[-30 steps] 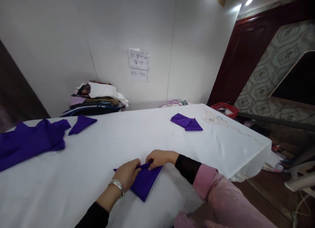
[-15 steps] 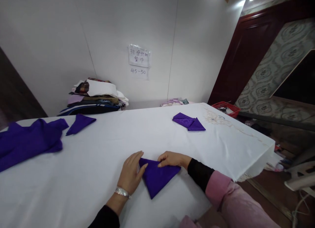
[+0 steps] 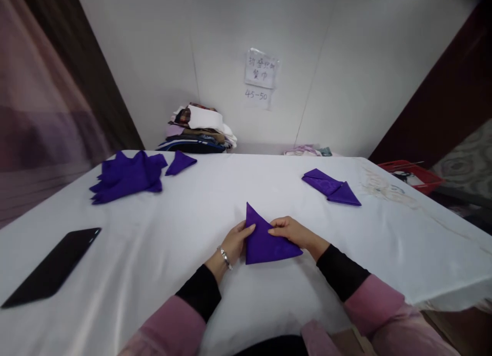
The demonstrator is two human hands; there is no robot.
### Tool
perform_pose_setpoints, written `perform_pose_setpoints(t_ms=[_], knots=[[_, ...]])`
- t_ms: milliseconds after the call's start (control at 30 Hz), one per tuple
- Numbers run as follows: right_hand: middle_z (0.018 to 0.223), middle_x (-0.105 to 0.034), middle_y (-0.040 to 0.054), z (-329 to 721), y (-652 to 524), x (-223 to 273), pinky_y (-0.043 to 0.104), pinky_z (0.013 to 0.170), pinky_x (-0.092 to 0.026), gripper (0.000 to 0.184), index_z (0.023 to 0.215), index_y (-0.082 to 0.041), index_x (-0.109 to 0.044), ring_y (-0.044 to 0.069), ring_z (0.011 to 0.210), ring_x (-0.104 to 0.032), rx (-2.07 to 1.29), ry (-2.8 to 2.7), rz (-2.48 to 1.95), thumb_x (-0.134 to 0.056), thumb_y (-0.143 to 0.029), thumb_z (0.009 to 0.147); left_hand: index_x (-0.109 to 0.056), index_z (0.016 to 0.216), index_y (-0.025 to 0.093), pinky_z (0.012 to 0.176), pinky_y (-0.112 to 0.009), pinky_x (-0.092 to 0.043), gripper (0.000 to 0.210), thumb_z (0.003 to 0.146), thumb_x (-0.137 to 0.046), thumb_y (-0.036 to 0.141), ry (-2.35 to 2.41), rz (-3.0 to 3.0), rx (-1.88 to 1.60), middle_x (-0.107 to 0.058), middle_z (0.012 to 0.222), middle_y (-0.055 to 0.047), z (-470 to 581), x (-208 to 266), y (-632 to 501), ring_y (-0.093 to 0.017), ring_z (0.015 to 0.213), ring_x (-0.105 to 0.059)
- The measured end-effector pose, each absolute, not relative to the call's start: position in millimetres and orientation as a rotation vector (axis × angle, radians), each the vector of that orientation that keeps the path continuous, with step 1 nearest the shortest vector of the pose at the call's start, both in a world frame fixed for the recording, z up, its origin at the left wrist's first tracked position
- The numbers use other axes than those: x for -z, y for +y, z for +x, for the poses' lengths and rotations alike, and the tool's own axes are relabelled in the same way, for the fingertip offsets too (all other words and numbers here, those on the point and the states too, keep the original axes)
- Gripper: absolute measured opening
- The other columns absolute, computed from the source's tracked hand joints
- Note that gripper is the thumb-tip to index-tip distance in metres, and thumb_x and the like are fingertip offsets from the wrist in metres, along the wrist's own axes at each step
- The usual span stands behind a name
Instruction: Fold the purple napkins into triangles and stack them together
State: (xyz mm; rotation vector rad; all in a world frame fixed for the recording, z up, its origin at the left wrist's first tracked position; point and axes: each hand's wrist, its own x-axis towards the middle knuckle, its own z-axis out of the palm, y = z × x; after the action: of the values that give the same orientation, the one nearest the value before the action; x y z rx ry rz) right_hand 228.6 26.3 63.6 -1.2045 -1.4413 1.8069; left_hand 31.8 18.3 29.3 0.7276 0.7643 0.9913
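Note:
A purple cloth napkin [image 3: 267,245], folded into a triangle, is between my hands near the front of the table. My left hand [image 3: 236,241] grips its left edge, thumb on top and the other fingers behind it. At the upper right edge, my right hand [image 3: 291,231] pinches the fabric between thumb and fingers. One corner of the triangle points away from me, another toward the right. Whether the napkin touches the tabletop or is slightly lifted, I cannot tell.
Folded purple napkins [image 3: 330,186] lie at the right. A heap of purple cloths [image 3: 130,176] and a small folded purple cloth [image 3: 180,162] lie back left. A black flat object [image 3: 54,269] rests front left. Stacked clothes [image 3: 200,129] and a red basket [image 3: 417,176] stand beyond the white tablecloth [image 3: 230,181].
The napkin has turned so its lower corner now points right and a corner points away. My left hand has closed on its edge. The view has swung to the left.

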Motion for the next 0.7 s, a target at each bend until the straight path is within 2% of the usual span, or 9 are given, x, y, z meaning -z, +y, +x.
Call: perform_pose_setpoints(t_ms=[100, 267, 533, 700], knots=[[0.070, -0.064, -0.0005, 225, 23, -59, 0.026, 0.062, -0.045, 0.031, 0.082, -0.014, -0.065, 0.010, 0.058, -0.056, -1.859, -1.413, -1.189, -0.073, -0.038, 0.064, -0.063, 0.098, 0.013, 0.087, -0.038, -0.047, 0.046, 0.058, -0.078, 0.028, 0.776, 0.703, -1.071, -0.071, 0.090, -0.008, 31, -26, 18, -0.022, 0.084, -0.066], [0.081, -0.066, 0.0019, 225, 19, -58, 0.028, 0.069, -0.046, 0.038, 0.093, -0.015, -0.066, 0.012, 0.066, -0.059, -1.882, -1.372, -1.177, -0.073, -0.040, 0.064, -0.063, 0.096, 0.014, 0.086, -0.039, -0.047, 0.045, 0.056, -0.079, 0.027, 0.760, 0.688, -1.096, -0.071, 0.086, -0.007, 32, -20, 19, -0.021, 0.079, -0.066], [0.069, -0.063, -0.0008, 221, 12, -54, 0.025, 0.061, -0.041, 0.031, 0.081, -0.014, -0.066, 0.009, 0.057, -0.054, -1.883, -1.418, -1.182, -0.073, -0.039, 0.065, -0.065, 0.087, 0.013, 0.072, -0.028, -0.049, 0.037, 0.055, -0.080, 0.026, 0.826, 0.649, -1.142, -0.071, 0.080, -0.005, 29, -26, 21, -0.015, 0.069, -0.063], [0.069, -0.062, -0.0009, 218, 8, -44, 0.025, 0.061, -0.040, 0.032, 0.083, -0.015, -0.065, 0.010, 0.057, -0.053, -1.942, -1.441, -1.152, -0.072, -0.041, 0.066, -0.063, 0.089, 0.013, 0.063, -0.026, -0.049, 0.037, 0.060, -0.078, 0.031, 0.884, 0.577, -1.153, -0.071, 0.089, -0.010, 24, -33, 23, -0.014, 0.067, -0.062]])
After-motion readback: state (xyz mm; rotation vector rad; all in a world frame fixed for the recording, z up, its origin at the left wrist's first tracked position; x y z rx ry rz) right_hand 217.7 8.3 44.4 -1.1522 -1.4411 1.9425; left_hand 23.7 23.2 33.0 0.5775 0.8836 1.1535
